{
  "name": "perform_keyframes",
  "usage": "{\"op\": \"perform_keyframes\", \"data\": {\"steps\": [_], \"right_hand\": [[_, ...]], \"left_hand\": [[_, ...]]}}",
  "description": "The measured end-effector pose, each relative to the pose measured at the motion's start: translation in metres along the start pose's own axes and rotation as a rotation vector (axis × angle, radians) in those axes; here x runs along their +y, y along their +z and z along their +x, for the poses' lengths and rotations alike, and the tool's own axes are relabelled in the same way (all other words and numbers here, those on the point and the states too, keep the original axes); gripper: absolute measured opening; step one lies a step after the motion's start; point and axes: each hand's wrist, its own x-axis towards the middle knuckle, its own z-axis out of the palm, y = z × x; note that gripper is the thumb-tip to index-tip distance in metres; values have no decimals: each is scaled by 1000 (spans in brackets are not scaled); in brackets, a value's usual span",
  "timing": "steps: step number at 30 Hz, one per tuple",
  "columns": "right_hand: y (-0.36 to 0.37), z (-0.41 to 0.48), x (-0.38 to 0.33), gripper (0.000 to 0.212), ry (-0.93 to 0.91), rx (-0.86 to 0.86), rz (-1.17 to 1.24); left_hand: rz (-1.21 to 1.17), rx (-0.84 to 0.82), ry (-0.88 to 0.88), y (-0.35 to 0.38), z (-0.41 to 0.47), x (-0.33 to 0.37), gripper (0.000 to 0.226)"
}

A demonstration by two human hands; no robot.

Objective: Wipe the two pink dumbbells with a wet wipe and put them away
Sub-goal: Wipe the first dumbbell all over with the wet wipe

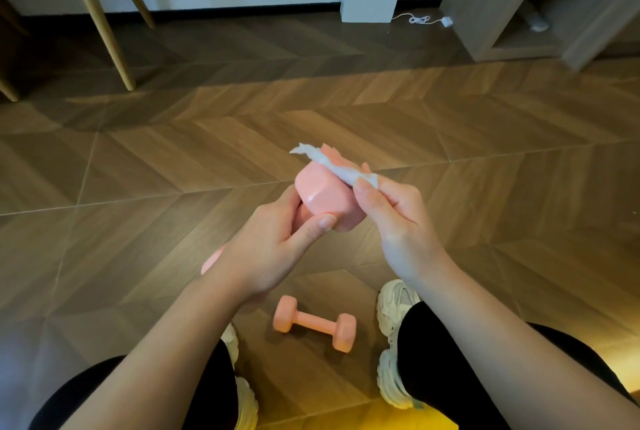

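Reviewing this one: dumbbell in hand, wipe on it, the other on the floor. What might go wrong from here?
1. The left hand grips the held dumbbell by its handle; wetted by the wet wipe, it may slip and drop.
2. The right hand pinches the wipe bunched thin, so it may miss surfaces.
3. The second dumbbell lies between the shoes and might be kicked.

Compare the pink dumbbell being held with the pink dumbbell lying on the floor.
The held dumbbell is gripped by the left hand, off the floor; the floor dumbbell lies between the shoes. The wet wipe in the right hand touches the held dumbbell; nothing touches the floor dumbbell. The held dumbbell shows mostly one end; the floor dumbbell shows its whole length. Both are pink.
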Motion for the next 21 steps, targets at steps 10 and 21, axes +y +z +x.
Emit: {"op": "perform_keyframes", "data": {"steps": [10, 21], "right_hand": [[-1, -5, 7, 38, -8, 12, -47], [-1, 0, 10, 40, 50, 73, -94]], "left_hand": [[7, 9, -44, 3, 3, -6, 45], [-83, -1, -117, 4, 5, -7, 34]]}}
